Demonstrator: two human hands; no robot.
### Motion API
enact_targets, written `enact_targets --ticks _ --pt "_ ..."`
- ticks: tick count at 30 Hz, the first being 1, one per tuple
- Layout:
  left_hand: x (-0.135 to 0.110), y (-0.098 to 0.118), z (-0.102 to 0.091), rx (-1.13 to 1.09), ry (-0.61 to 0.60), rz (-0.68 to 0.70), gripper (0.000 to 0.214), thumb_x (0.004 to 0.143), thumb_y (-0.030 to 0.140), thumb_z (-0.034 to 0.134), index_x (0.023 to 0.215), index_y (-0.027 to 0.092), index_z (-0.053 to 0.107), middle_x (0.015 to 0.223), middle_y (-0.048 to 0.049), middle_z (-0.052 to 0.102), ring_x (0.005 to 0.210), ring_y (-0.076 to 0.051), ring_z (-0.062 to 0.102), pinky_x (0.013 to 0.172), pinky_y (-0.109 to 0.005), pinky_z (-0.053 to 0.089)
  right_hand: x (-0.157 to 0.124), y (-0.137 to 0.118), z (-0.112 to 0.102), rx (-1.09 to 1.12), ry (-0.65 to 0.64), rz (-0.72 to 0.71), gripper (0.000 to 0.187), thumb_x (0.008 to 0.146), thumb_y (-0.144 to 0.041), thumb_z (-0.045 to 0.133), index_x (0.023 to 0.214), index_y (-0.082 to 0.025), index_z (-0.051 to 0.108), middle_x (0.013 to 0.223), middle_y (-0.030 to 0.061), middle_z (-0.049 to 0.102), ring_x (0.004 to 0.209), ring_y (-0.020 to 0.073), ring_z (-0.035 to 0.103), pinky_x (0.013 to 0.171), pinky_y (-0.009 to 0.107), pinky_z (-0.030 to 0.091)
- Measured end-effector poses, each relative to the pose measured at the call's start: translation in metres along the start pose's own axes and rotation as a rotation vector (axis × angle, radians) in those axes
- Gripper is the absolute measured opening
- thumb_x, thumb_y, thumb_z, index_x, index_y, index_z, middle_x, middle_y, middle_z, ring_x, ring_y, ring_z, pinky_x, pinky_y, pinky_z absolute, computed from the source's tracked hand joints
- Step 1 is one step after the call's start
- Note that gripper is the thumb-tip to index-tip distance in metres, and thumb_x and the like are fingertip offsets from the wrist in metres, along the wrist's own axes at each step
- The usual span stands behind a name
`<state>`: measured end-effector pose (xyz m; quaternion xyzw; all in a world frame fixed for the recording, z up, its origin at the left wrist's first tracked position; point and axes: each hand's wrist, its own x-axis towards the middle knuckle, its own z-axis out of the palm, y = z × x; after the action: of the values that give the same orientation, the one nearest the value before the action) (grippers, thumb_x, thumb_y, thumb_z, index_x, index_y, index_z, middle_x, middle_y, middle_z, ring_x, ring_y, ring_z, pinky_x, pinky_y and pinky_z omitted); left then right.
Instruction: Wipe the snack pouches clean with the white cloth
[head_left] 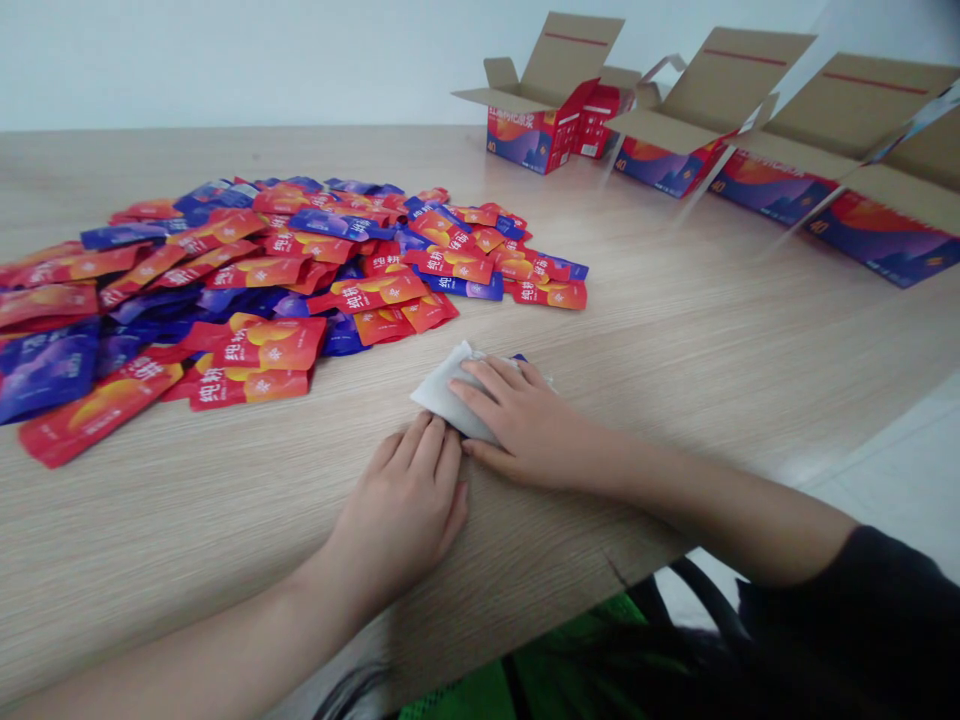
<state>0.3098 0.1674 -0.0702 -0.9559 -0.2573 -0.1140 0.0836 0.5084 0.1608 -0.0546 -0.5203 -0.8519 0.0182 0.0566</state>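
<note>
My right hand (529,425) is closed over a white cloth (442,385), pressing it onto the table. A small bit of something dark blue (520,357) shows at the far side of these fingers; most of it is hidden. At the cloth's near edge, my left hand (412,495) has its fingers together and bent, their tips gripping the edge. Just beyond both hands lies a large heap of red-orange and blue sachets (259,270), with one red sachet (251,345) near its front.
Several open cardboard boxes with printed red and blue sides stand along the back right, including one box (517,138) near the wall. The wooden table (675,350) ends at a slanting edge on the right. Something green (480,695) shows below its front edge.
</note>
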Motion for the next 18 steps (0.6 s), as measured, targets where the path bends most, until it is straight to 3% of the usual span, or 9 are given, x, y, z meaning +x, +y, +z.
enact_targets --ticks 4,8,12,15,18 --pt "0.0 0.0 0.001 0.03 0.01 0.01 0.045 0.088 0.023 0.046 0.119 -0.004 0.063 0.121 -0.0288 0.065 0.113 -0.039 0.063 0.089 -0.05 0.057 0.001 0.011 -0.005 0.033 -0.011 0.077 0.06 0.097 -0.049 0.046 0.145 -0.012 0.044 0.152 0.0168 0.041 0.138 0.0326 0.037 0.112 0.051 0.033" --pt "-0.001 0.0 0.002 0.042 0.001 0.012 0.046 0.089 0.023 0.044 0.122 -0.005 0.062 0.123 -0.0292 0.064 0.115 -0.04 0.062 0.09 -0.05 0.056 0.003 0.017 -0.004 -0.015 0.0 0.207 0.06 0.098 -0.047 0.043 0.144 -0.008 0.045 0.15 0.0212 0.042 0.136 0.0362 0.04 0.109 0.054 0.035" --pt "-0.001 0.0 0.002 0.03 0.003 0.009 0.046 0.089 0.023 0.044 0.12 -0.005 0.062 0.123 -0.0286 0.064 0.115 -0.039 0.062 0.09 -0.05 0.056 0.003 0.006 0.001 -0.047 0.01 0.121 0.06 0.098 -0.047 0.043 0.144 -0.007 0.045 0.149 0.0232 0.041 0.136 0.0393 0.037 0.108 0.057 0.034" --pt "0.001 0.0 0.001 0.02 -0.002 0.004 0.043 0.09 0.023 0.043 0.117 -0.002 0.065 0.12 -0.0266 0.066 0.115 -0.039 0.062 0.09 -0.049 0.057 0.0 0.0 0.002 -0.021 0.003 0.031 0.059 0.098 -0.047 0.044 0.144 -0.011 0.044 0.151 0.0194 0.04 0.137 0.0368 0.036 0.111 0.057 0.03" --pt "0.001 0.0 0.001 0.032 0.004 0.007 0.044 0.09 0.023 0.043 0.118 -0.003 0.064 0.119 -0.0268 0.066 0.114 -0.038 0.063 0.089 -0.049 0.057 -0.002 0.005 0.0 0.016 -0.006 0.037 0.06 0.098 -0.05 0.043 0.146 -0.014 0.043 0.153 0.0157 0.04 0.139 0.0328 0.035 0.113 0.054 0.03"
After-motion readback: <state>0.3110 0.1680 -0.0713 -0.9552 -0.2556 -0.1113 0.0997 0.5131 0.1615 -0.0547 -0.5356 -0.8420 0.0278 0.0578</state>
